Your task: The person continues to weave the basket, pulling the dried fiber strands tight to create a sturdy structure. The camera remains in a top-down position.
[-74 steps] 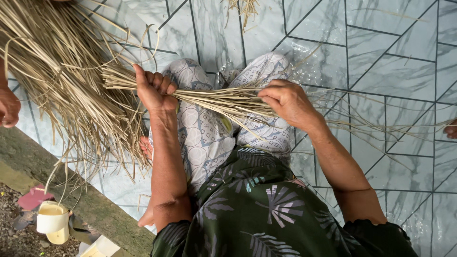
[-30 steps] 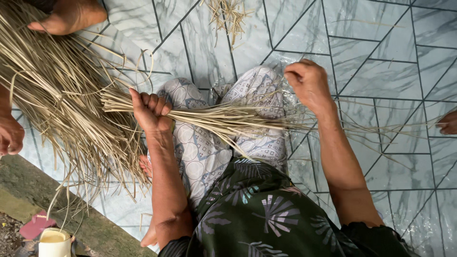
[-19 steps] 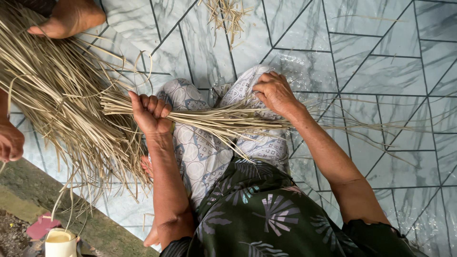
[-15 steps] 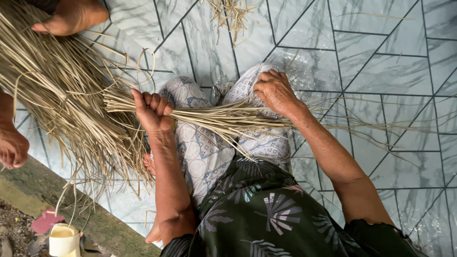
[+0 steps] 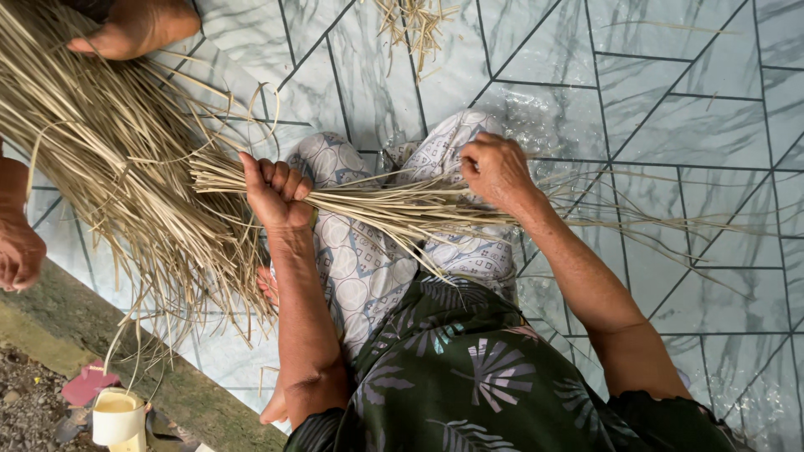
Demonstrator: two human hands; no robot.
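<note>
My left hand [image 5: 275,191] is shut around one end of a bundle of thin pale straw strips [image 5: 394,207] that lies across my patterned-trousered legs [image 5: 368,259]. My right hand [image 5: 494,170] rests on the same bundle further right, fingers curled over the strips. Loose strip ends fan out to the right over the floor tiles [image 5: 670,100]. A large heap of the same dry straw [image 5: 109,167] lies at my left, touching the held bundle's end.
Another person's bare foot [image 5: 138,25] is at the top left and their hand [image 5: 18,255] at the left edge. A small straw scrap pile [image 5: 414,21] lies at the top. A concrete ledge [image 5: 100,351] and a pale cup [image 5: 117,414] are at the bottom left.
My right hand lifted away up and to the right, then came back down onto the bundle. My left hand kept its grip throughout.
</note>
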